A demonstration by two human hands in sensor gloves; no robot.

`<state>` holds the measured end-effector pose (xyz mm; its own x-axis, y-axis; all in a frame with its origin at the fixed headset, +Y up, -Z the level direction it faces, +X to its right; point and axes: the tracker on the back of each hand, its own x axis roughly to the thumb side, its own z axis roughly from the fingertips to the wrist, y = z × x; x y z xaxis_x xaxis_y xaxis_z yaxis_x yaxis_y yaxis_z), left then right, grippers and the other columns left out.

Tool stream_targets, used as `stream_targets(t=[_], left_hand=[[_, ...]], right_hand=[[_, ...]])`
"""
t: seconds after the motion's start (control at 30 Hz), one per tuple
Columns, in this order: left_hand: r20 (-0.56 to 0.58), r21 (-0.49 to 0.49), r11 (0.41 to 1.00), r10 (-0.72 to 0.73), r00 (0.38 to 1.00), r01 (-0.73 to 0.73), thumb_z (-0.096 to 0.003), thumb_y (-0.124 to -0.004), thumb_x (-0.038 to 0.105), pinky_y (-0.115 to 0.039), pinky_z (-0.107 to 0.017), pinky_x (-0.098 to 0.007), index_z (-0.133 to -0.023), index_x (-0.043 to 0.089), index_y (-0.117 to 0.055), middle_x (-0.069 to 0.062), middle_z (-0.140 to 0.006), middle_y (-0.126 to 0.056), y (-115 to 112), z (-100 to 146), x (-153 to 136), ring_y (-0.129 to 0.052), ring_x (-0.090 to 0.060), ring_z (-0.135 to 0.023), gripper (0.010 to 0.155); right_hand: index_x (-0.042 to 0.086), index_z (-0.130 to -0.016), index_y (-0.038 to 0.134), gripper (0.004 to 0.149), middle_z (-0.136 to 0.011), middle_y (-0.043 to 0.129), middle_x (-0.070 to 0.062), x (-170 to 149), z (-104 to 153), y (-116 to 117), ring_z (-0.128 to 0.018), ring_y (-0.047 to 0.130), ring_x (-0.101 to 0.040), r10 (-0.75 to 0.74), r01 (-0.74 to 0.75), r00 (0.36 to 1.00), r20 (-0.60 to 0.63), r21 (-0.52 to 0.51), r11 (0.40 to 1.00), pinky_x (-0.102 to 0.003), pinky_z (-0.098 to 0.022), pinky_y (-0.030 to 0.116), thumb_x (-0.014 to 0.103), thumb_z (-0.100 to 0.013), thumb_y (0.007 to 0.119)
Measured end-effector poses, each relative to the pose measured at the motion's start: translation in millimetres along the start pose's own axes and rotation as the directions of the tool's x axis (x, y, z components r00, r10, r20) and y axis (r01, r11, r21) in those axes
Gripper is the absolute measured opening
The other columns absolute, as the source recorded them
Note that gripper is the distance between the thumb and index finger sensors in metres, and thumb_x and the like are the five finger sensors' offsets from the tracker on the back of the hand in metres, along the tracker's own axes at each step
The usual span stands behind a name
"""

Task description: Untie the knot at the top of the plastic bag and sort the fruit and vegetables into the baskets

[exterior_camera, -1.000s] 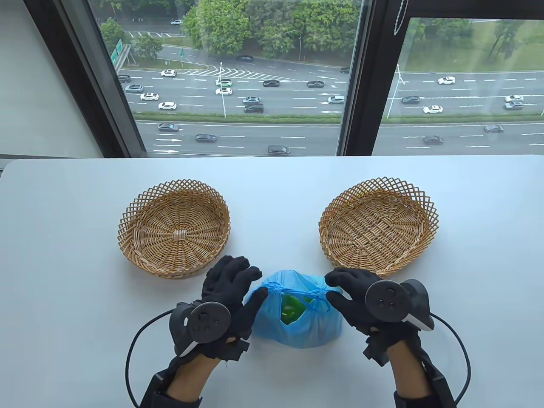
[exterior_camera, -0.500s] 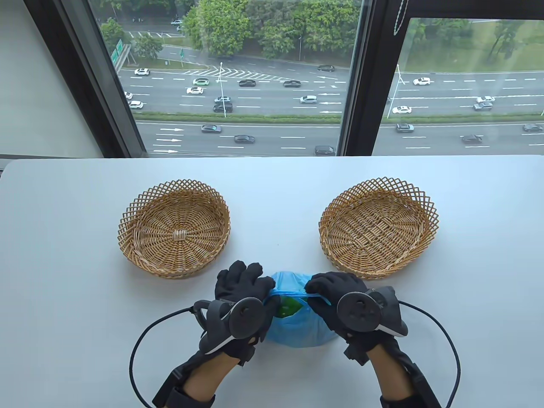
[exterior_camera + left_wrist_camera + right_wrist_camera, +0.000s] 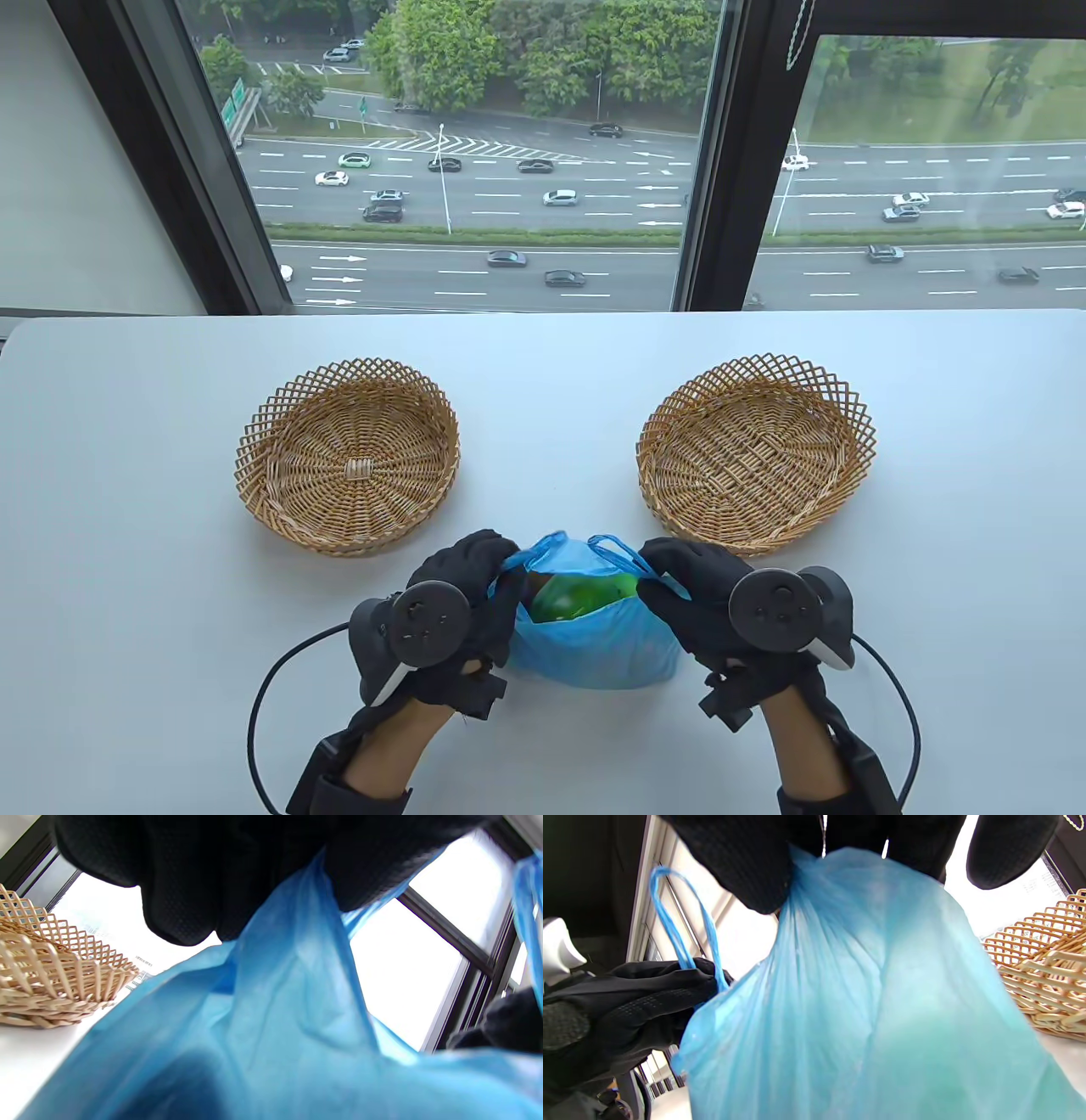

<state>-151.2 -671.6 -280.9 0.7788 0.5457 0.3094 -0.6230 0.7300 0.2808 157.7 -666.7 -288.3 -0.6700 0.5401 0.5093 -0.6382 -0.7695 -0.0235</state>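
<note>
One blue plastic bag [image 3: 594, 645] on the white table [image 3: 127, 526], near the front edge, between the two hands and nearer the viewer than both baskets. Mouth pulled open, with a green, rounded piece of produce [image 3: 577, 597] showing inside; exact kind not clear. Two thin handle loops standing up at the far rim, one on each side.

Left hand [image 3: 462, 594] at the bag's left rim, fingers curled and pinching the blue film, the left handle loop [image 3: 530, 548] rising just beside the fingertips. Same grip confirmed in the left wrist view: gloved fingers [image 3: 182, 891] closed on a fold of plastic [image 3: 292, 955] coming out from between them.

Right hand [image 3: 704, 594] at the bag's right rim, fingers curled and gripping the film there, the right handle loop [image 3: 615, 548] just beside them. Gathered plastic [image 3: 840, 921] bunched beneath the gloved fingers [image 3: 746, 870] in the right wrist view.

Two round wicker baskets further back, well apart from each other: left basket [image 3: 348, 454] beyond the left hand, right basket [image 3: 755, 454] beyond the right hand, its near rim close to that hand. Nothing lying in either.

Black cables [image 3: 263, 696] looping from both wrists across the table. Window [image 3: 475, 153] behind, over a road with cars.
</note>
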Motion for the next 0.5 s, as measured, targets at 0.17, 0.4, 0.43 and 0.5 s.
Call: stream_targets(t=[0.17, 0.4, 0.43, 0.5], left_hand=[[0.023, 0.106, 0.985, 0.134, 0.991, -0.136, -0.0482, -0.081, 0.046, -0.074, -0.056, -0.061, -0.079, 0.023, -0.094, -0.010, -0.088, -0.097, 22.9, -0.3, -1.9, -0.098, -0.039, -0.071, 0.041], [-0.038, -0.191, 0.795, 0.579, 0.814, -0.575, -0.0483, -0.081, 0.050, -0.072, -0.058, -0.061, -0.069, 0.020, -0.096, -0.006, -0.083, -0.100, 32.9, -12.9, -17.7, -0.098, -0.036, -0.072, 0.039], [-0.077, -0.225, 0.736, 0.640, 0.764, -0.639, -0.0493, -0.081, 0.050, -0.071, -0.058, -0.062, -0.070, 0.019, -0.096, -0.007, -0.084, -0.099, 30.9, -13.2, -19.9, -0.096, -0.037, -0.074, 0.039], [-0.118, -0.202, 0.646, 0.730, 0.673, -0.736, -0.0486, -0.083, 0.048, -0.070, -0.058, -0.063, -0.068, 0.017, -0.097, -0.009, -0.085, -0.099, 27.9, -14.3, -24.7, -0.095, -0.039, -0.073, 0.039]], right_hand=[[0.022, -0.094, 0.077, 0.039, -0.093, 0.086, -0.013, 2.3, 5.2, -11.8, -0.074, 0.093, -0.043, -0.056, 0.056, 0.998, 0.005, -0.153, 0.987, -0.067, -0.056, 0.070, 0.035, -0.057, 0.083], [0.021, -0.089, 0.080, 0.036, -0.086, 0.090, -0.010, -4.6, 14.0, -32.3, -0.064, 0.098, -0.037, -0.218, 0.209, 0.976, 0.008, -0.317, 0.925, -0.061, -0.050, 0.078, 0.037, -0.057, 0.082], [0.020, -0.089, 0.080, 0.036, -0.084, 0.091, -0.010, -6.4, 14.5, -33.9, -0.062, 0.099, -0.036, -0.253, 0.242, 0.968, 0.008, -0.319, 0.916, -0.060, -0.049, 0.078, 0.038, -0.057, 0.082], [0.019, -0.089, 0.081, 0.037, -0.078, 0.095, -0.009, -11.2, 15.9, -38.5, -0.056, 0.102, -0.033, -0.326, 0.309, 0.945, 0.003, -0.324, 0.894, -0.058, -0.047, 0.080, 0.037, -0.057, 0.082]])
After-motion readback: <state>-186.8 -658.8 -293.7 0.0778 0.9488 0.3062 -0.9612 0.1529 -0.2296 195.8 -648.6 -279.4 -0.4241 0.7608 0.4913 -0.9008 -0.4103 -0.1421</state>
